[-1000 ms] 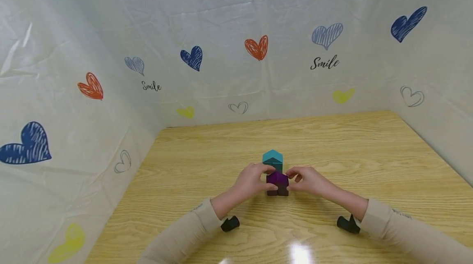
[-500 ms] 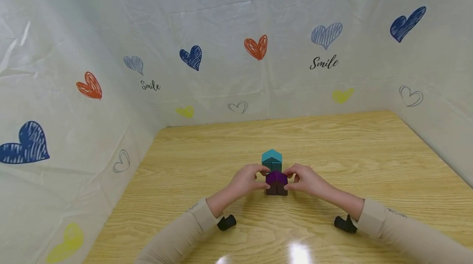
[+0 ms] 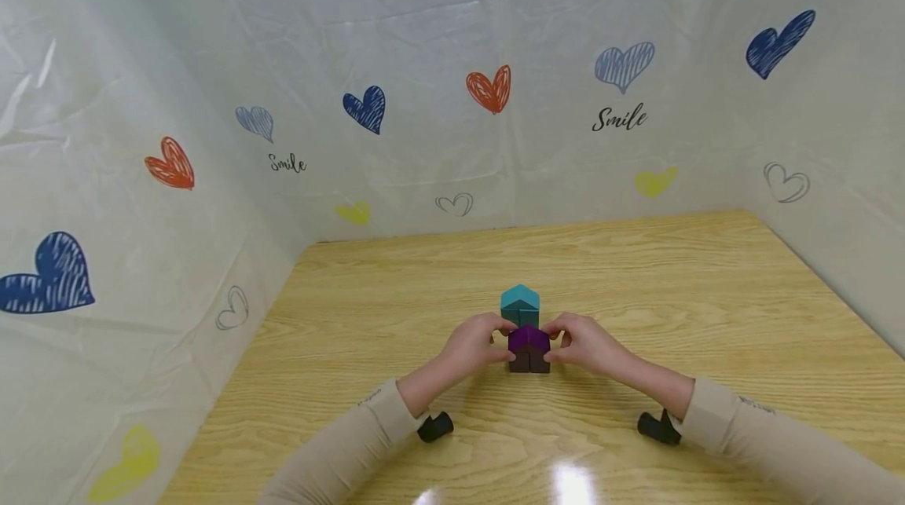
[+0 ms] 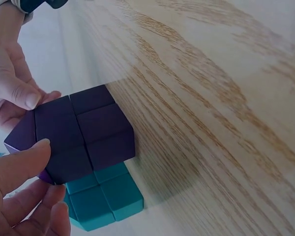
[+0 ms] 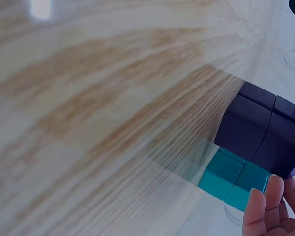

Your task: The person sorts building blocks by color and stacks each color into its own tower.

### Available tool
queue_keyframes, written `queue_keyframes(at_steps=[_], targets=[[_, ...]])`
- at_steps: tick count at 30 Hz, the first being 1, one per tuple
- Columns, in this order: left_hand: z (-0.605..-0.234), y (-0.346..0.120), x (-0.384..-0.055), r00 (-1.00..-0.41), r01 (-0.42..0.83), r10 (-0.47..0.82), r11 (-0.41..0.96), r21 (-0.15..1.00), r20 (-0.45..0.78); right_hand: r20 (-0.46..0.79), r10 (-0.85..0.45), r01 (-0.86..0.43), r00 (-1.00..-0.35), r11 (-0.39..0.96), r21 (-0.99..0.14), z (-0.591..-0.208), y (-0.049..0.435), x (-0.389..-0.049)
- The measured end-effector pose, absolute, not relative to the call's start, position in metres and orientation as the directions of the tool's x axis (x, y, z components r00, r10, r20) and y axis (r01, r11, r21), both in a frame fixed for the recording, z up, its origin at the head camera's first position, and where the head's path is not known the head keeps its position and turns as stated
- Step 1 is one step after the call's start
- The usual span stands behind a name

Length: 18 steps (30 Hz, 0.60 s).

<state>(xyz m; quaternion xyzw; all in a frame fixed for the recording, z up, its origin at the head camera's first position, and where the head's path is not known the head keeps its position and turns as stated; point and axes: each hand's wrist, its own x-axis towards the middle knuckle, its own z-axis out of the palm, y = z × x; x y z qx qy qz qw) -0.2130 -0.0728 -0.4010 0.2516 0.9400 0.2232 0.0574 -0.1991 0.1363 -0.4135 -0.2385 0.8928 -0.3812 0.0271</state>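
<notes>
A house-shaped purple block [image 3: 529, 338], jointed from smaller pieces with seams between them, stands upright on the wooden table. My left hand [image 3: 468, 346] pinches its left side, the thumb on the near face and the fingers behind, as the left wrist view shows. On the opposite side my right hand [image 3: 592, 346] pinches it likewise between thumb and fingers. Directly behind stands a similar teal block [image 3: 520, 299] with a peaked top, its lower part partly hidden by the purple one. In the right wrist view the teal block [image 5: 233, 178] appears close against the purple block [image 5: 255, 120].
The wood-grain table [image 3: 396, 277] stretches around the blocks on all sides. A white curtain [image 3: 424, 151] printed with hearts and "Smile" rises behind it and at both sides. Black wrist devices [image 3: 434, 427] hang below both beige sleeves [image 3: 346, 442].
My right fingers and thumb have closed in on the purple block's right side. The left thumb has drawn back toward the left edge, baring more of the front. The teal block stays put.
</notes>
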Motion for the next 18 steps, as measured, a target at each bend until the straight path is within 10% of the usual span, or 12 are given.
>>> queue_keyframes(at_steps=[18], targets=[[-0.398,-0.076,-0.21,-0.878,0.418,0.479,0.766,0.489,0.001,0.016,-0.441,-0.322,-0.898,0.63,-0.706,-0.404,0.142,-0.201]])
